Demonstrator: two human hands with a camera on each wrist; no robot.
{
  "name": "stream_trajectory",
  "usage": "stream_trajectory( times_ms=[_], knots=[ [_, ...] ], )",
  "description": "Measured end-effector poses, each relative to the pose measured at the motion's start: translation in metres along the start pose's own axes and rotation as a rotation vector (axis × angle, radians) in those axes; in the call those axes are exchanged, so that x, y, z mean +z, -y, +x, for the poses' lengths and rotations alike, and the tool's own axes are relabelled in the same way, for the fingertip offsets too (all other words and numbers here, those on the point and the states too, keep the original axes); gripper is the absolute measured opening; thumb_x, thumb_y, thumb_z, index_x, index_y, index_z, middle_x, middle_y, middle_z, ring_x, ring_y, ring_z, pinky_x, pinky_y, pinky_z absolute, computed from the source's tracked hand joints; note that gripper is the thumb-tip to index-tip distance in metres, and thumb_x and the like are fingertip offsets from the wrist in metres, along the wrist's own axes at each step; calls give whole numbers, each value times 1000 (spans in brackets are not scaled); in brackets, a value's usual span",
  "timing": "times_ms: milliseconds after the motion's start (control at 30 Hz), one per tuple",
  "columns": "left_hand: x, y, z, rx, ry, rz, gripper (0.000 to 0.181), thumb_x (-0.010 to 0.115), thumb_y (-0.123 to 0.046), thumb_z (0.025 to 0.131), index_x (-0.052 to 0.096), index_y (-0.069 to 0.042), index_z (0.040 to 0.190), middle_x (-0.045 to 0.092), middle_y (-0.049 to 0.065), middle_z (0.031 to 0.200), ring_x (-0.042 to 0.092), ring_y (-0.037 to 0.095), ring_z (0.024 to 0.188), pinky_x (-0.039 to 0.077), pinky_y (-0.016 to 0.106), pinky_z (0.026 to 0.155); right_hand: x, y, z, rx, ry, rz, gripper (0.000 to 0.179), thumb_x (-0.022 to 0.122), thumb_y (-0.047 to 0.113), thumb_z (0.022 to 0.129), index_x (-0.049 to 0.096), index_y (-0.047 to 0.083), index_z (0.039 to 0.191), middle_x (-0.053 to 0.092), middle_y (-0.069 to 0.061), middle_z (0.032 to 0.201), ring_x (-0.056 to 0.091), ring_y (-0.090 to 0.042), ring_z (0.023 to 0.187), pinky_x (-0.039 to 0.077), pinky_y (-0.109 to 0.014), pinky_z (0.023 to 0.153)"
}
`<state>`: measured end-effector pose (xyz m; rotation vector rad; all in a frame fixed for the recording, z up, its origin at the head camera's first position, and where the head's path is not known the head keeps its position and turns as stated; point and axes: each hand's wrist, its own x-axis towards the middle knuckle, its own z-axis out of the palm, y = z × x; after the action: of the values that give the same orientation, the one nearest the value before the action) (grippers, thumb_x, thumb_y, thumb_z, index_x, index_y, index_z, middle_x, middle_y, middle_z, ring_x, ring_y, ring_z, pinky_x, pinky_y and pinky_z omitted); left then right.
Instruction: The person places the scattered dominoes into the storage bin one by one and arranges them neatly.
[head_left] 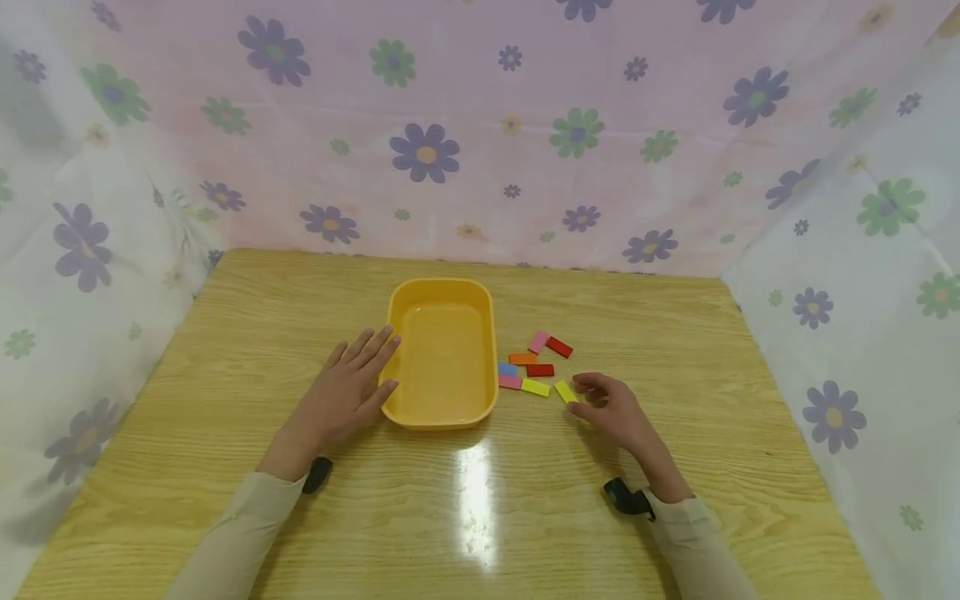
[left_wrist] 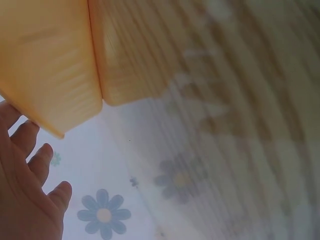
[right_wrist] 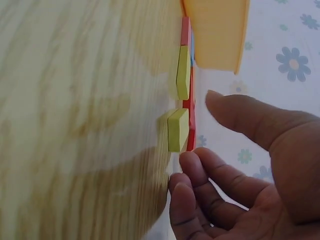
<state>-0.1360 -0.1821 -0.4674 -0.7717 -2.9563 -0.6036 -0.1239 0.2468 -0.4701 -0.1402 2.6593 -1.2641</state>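
A yellow-orange plastic tub (head_left: 442,358) stands upright with nothing inside. My left hand (head_left: 341,400) lies with straight, spread fingers over the tub's left rim; the left wrist view shows the fingers at the tub's edge. My right hand (head_left: 618,412) is beside a yellow block (head_left: 565,392), with the thumb and fingers apart around its near end. In the right wrist view that yellow block (right_wrist: 178,130) lies on the table, not gripped. Another yellow block (head_left: 536,387) sits end to end with a pink block (head_left: 510,382), close to the tub's right wall.
Between the tub and my right hand are a blue block (head_left: 507,368), an orange block (head_left: 522,359) and a red block (head_left: 540,370). Farther back, a second pink block (head_left: 538,342) touches another red block (head_left: 559,347). Flowered cloth (head_left: 465,200) surrounds the wooden table (head_left: 300,292).
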Motion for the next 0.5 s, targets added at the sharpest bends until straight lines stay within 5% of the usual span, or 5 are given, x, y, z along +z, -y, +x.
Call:
stream_trajectory(
  times_ms=[500],
  knots=[
    [1,-2,0,-6,-9,-1,66,46,-41,108,22,-17,164,17,5,170,16,35,157,10,62,124,7,9,11,131,-25,-62,35,84,12,83,71,-4,111,68,-15,101,54,-23,85,45,-31,74]
  ],
)
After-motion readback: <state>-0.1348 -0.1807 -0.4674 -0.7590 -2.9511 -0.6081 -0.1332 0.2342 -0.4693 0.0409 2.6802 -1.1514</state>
